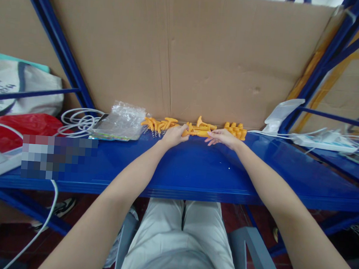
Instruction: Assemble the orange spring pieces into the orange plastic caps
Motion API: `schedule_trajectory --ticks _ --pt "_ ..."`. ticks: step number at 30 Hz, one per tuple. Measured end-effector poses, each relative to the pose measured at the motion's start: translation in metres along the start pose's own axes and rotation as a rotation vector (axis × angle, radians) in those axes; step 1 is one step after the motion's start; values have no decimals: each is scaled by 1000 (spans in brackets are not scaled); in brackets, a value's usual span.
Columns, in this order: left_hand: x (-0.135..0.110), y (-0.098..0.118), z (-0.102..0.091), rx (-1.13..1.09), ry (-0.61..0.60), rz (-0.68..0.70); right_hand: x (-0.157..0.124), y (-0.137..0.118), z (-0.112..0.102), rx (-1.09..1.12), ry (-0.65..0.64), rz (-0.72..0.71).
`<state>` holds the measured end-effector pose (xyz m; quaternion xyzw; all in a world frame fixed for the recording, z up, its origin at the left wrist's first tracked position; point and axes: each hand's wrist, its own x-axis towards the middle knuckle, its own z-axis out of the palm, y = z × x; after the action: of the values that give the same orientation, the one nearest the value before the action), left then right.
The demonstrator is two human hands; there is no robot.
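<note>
At the back of the blue table, my left hand (173, 136) is closed around an orange plastic piece (185, 132), its thumb and fingers partly hiding it. My right hand (223, 137) has its fingers loosely apart beside a row of long orange plastic pieces (199, 132); whether the fingertips touch them is unclear. Left of my left hand lies a pile of orange T-shaped handles (157, 124) with silvery twisted metal ends. Behind my hands is another orange handle (205, 124). Stacked orange knobbly pieces (238, 131) stand just past my right hand.
A clear plastic bag (123, 120) and coiled white cable (78, 121) lie to the left, near a red bag (29, 126). A cardboard sheet (185, 57) walls the back. White power strips (323, 142) and a white packet (281, 115) sit right, by blue posts.
</note>
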<state>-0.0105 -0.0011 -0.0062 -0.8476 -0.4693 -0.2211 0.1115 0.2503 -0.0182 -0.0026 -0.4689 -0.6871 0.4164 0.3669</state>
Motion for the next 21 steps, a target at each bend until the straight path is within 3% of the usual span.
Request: schedule_trajectory --ticks 6,13,21 --pt "1 0 0 17 -7 -14 1 -1 3 -31 33 76" --pt "1 -1 0 -16 -6 -56 1 -3 -2 -16 66 -36" --pt "0 -2 -3 -37 11 -70 0 -4 2 -40 0 -77"
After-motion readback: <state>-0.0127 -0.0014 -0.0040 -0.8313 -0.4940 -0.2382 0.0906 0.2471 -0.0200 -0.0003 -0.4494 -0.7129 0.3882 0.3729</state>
